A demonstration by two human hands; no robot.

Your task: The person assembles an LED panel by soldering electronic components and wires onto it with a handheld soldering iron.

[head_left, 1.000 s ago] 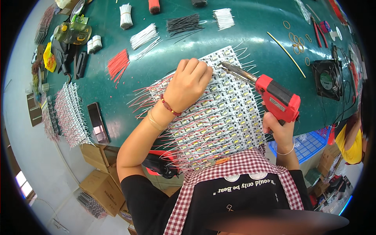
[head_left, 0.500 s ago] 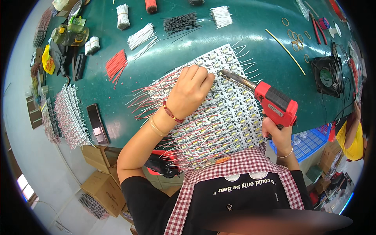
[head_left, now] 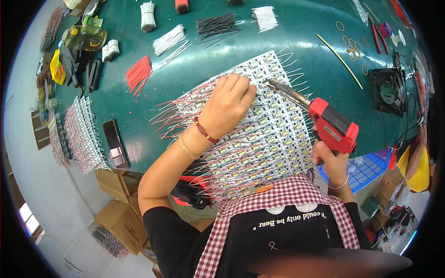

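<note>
A white sheet of LED circuit boards (head_left: 282, 139) with rows of small yellow chips lies at the table's near edge. Thin red, white and dark wires fan out past its left side, and several stick out at its right. My left hand (head_left: 230, 104) rests on the sheet's upper part, fingers curled together; whatever they pinch is hidden under them. In my right hand (head_left: 331, 163) is a red and black soldering gun (head_left: 331, 125), gripped by its handle at the sheet's right edge. Its metal tip points left, over the boards just right of my left fingers.
Bundles of red wires (head_left: 138, 74), white wires (head_left: 169, 40) and black wires (head_left: 217, 25) lie beyond the sheet. A phone (head_left: 116, 143) and wired boards (head_left: 85, 134) are at left. A black fan (head_left: 388, 91), a yellow stick (head_left: 340, 60) and red-handled pliers (head_left: 378, 36) are at right.
The soldering gun has shifted slightly right, its tip a little farther from my left fingers. My left hand stays curled at the same part of the sheet.
</note>
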